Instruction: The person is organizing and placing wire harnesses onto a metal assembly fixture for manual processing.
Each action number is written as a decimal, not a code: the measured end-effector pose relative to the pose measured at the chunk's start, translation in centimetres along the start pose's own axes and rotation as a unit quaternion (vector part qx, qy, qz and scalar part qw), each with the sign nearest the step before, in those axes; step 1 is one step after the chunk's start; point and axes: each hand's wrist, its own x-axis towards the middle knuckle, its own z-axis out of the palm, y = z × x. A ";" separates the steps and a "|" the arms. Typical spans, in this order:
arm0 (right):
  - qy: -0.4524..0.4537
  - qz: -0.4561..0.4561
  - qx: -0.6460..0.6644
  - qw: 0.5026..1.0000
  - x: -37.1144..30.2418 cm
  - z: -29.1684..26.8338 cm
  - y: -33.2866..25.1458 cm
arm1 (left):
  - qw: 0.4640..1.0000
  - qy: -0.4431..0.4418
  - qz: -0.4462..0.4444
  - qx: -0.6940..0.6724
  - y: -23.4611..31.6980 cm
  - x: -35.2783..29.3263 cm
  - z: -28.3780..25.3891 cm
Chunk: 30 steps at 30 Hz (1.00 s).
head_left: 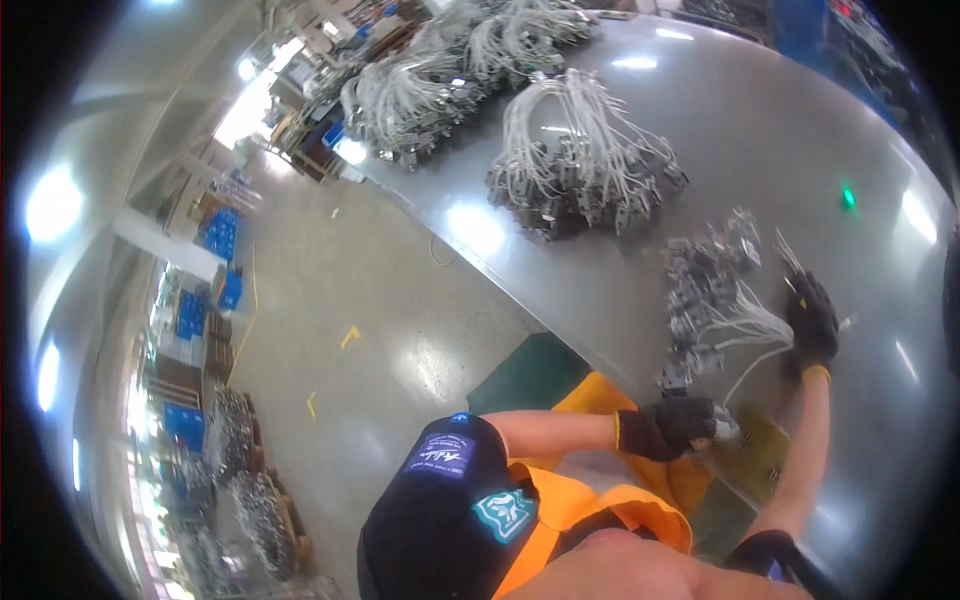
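Observation:
On the metal table, my right hand (pixel 812 322), in a dark glove with a yellow cuff, is closed round a bundle of white cables (pixel 757 322). Cable ends stick out beyond its fingers. The cables fan out to a row of small silver metal parts (pixel 690 305) lying to the left of that hand. Nearer to my body, my left hand (pixel 668 428), also gloved, is closed on a small silver metal part (pixel 724 424). A single white cable runs from near this part up toward the bundle. The fingers partly hide the part's shape.
Farther along the grey metal table (pixel 740 120) lies a heap of white cables with metal ends (pixel 580 165). Larger cable heaps (pixel 415 95) stand behind it, near the table's left edge. Blue crates (pixel 190 315) and stacked goods line the floor (pixel 380 330) at the left.

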 end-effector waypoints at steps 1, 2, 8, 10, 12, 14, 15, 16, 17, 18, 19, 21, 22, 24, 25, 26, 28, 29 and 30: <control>0.001 -0.018 0.003 1.000 0.0 0.0 -0.1 | 0.999 -0.003 -0.007 -0.052 0.7 0.5 -0.2; 0.003 -0.024 0.018 1.000 0.2 0.0 0.3 | 0.999 0.007 -0.005 -0.044 0.8 0.6 0.0; 0.071 -0.046 0.013 0.996 0.3 1.0 4.5 | 0.974 -0.078 -0.173 -0.126 -1.4 0.6 5.1; 0.159 -0.064 0.025 0.985 -1.8 -1.0 5.5 | 0.969 -0.090 -0.119 -0.199 2.1 3.2 -0.8; 0.184 0.259 0.528 0.788 -4.6 -5.4 0.8 | 0.930 -0.023 -0.129 -0.343 0.9 3.1 0.9; 0.147 0.207 0.515 0.819 -8.8 -7.7 -3.0 | 0.980 0.075 -0.039 -0.182 -3.4 1.3 4.6; 0.043 0.200 0.417 0.885 -10.6 -10.4 -7.0 | 0.986 0.051 -0.023 -0.160 -5.4 0.8 5.9; 0.008 0.291 0.449 0.845 -12.7 -12.1 -9.7 | 0.993 0.088 -0.010 -0.075 -3.8 2.4 3.3; 0.009 0.333 0.516 0.789 -15.1 -11.9 -10.5 | 0.953 0.000 -0.133 -0.272 -3.5 3.4 2.4; 0.059 0.212 0.429 0.876 -17.4 -10.8 -9.6 | 0.987 0.066 -0.019 -0.149 -4.1 3.7 2.5; 0.075 0.061 0.339 0.936 -18.7 -9.9 -10.3 | 0.850 0.009 -0.231 -0.473 -9.8 1.0 7.0; -0.043 0.437 0.453 0.776 -20.9 -14.4 -13.7 | 0.932 0.030 -0.084 -0.351 -2.4 4.2 1.9; -0.028 0.457 0.446 0.769 -21.8 -14.2 -14.6 | 0.927 0.010 -0.080 -0.367 -2.0 4.0 1.8; -0.056 0.453 0.464 0.759 -23.2 -12.8 -14.5 | 0.878 0.063 -0.140 -0.453 -1.9 4.4 2.2; -0.048 0.461 0.462 0.756 -23.9 -12.3 -14.6 | 0.876 0.053 -0.139 -0.458 -1.0 4.4 2.5; -0.038 0.468 0.454 0.757 -24.1 -11.7 -14.6 | 0.852 0.048 -0.176 -0.490 0.3 4.6 2.3; -0.028 0.468 0.447 0.762 -23.7 -11.2 -15.0 | 0.828 0.047 -0.210 -0.517 1.2 4.4 2.2; -0.020 0.469 0.433 0.769 -23.5 -10.7 -15.2 | 0.904 0.031 -0.173 -0.389 0.9 4.1 2.3; -0.011 0.470 0.419 0.777 -23.2 -10.3 -15.4 | 0.959 0.014 -0.134 -0.251 0.6 3.9 2.4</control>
